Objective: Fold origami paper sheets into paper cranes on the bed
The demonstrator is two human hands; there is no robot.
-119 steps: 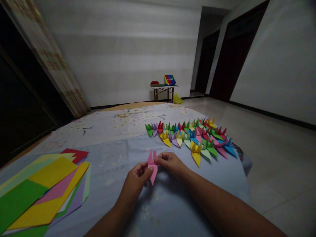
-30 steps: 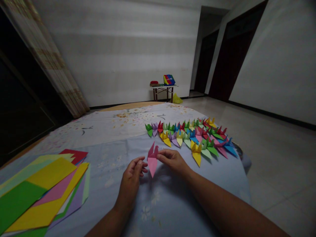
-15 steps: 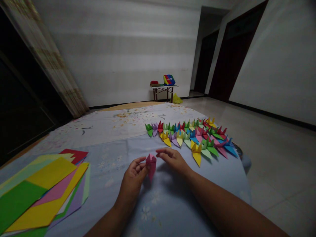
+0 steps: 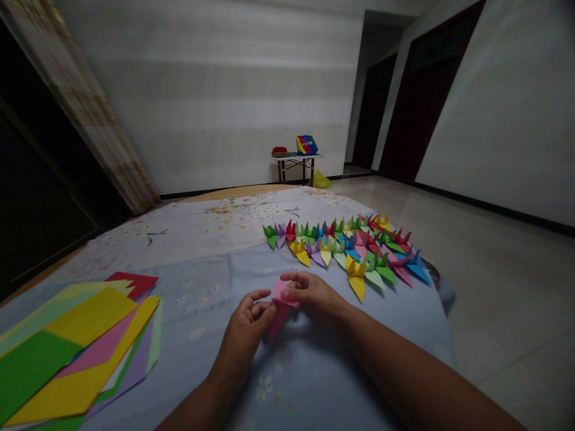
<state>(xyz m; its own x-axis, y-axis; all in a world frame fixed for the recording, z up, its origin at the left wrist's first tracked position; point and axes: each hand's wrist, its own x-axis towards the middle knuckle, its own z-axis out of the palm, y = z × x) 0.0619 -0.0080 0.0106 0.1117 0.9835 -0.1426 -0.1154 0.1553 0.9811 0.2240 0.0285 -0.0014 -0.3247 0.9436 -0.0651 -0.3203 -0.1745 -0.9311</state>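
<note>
Item: pink paper fold [image 4: 279,311], mid-table [image 4: 197,251], near edge | your right hand [image 4: 314,296] pinches its top; your left hand [image 4: 245,326] pinches its left side | long axis: tip pointing toward you | folded cranes [image 4: 350,248] toward right edge.

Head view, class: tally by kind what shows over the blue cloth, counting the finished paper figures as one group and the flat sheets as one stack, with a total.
Hands (left hand, right hand): 2
pink folded piece, pinched by both: 1
stack of flat sheets: 1
group of finished figures: 1
Total: 5
</note>
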